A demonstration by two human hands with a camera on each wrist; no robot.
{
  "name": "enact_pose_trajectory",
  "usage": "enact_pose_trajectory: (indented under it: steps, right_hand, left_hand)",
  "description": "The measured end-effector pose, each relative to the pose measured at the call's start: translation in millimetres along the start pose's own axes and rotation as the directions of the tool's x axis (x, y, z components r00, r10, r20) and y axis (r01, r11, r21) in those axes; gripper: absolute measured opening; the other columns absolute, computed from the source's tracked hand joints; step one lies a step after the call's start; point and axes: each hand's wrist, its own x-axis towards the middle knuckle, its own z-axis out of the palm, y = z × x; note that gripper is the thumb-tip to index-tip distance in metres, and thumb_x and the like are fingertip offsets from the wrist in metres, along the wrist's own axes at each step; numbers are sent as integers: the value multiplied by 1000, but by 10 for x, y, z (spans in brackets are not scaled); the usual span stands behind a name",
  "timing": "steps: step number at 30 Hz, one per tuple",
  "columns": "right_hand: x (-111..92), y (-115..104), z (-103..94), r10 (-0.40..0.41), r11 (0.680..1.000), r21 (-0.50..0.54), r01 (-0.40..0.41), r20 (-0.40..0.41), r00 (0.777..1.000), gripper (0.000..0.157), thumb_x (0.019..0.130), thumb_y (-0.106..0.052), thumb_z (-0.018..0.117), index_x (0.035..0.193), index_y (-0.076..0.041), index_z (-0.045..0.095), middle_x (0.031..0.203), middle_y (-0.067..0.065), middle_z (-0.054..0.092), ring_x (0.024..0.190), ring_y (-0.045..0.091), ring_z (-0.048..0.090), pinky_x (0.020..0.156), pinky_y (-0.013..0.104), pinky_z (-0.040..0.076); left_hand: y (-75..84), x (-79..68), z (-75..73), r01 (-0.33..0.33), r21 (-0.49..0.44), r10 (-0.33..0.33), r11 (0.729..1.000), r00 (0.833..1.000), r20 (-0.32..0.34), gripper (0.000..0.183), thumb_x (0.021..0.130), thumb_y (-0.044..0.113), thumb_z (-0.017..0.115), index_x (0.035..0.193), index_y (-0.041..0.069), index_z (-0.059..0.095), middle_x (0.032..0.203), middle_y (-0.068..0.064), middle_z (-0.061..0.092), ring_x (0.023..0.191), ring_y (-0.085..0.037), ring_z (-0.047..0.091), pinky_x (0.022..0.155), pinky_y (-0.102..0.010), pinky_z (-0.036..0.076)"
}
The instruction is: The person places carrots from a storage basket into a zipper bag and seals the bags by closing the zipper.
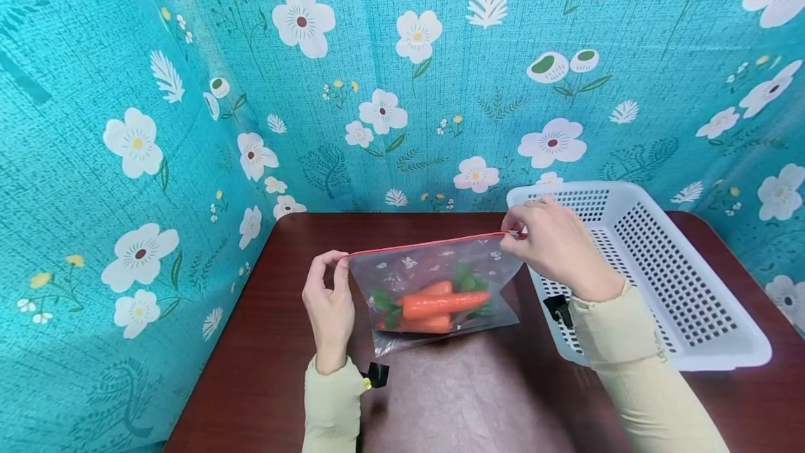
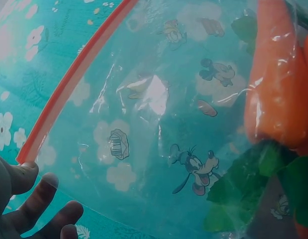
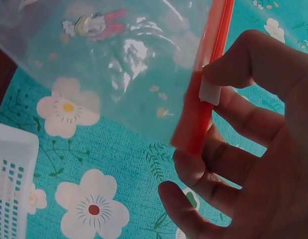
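A clear slider bag point(image 1: 393, 271) with cartoon prints hangs between the two hands, its red zip strip point(image 1: 428, 241) along the top. Inside lie several orange carrots point(image 1: 443, 305) with green leaves. My left hand point(image 1: 330, 306) pinches the top left corner, thumb and finger at the strip's end. At the opposite end, my right hand point(image 1: 562, 247) pinches the small white slider point(image 3: 209, 93) between thumb and finger. In the right wrist view the red strip continues past the slider to the bag's corner, with the other fingers curled behind it.
A white perforated plastic basket point(image 1: 723, 357) stands at the right of the dark red-brown table point(image 1: 258, 355), partly behind the right forearm. Turquoise floral cloth point(image 1: 377, 180) hangs behind the table and along its left side.
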Motion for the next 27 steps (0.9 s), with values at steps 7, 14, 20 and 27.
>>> enact_pose_trajectory:
  steps: [7,14,20,27]
  right_hand:
    - [-26,38,-40,35,999,16,-35,21,999,6,73,-20,61,76,-15,63,75,0,61,79,20,45,60,33,35]
    - [-39,61,-51,30,999,15,-31,19,999,6,73,-19,60,76,-15,63,76,1,61,80,20,44,62,33,35]
    - [-52,74,-68,33,999,14,-33,24,999,6,73,-20,60,76,-16,63,76,1,60,82,20,45,64,35,36]
    - [-76,83,-59,79,996,41,-81,38,996,8,72,-22,61,79,-18,63,82,0,59,82,19,45,54,31,37]
  left_hand:
    - [-4,7,-12,15,-3,-15,1000,1000,-2,16,88,24,57,97,14,63,87,1,61,79,-17,53,69,-22,41]
    - [-2,3,-21,27,-4,-27,1000,1000,-1,16,87,24,57,98,14,63,88,5,62,80,-11,53,70,-24,42]
    - [5,-2,-15,13,2,-13,1000,1000,-5,17,87,24,57,98,12,63,87,1,62,77,-13,53,66,-22,41]
    - [0,-5,-7,35,18,-35,999,999,-4,15,88,26,56,97,15,62,83,-1,61,66,-14,49,58,-22,39]
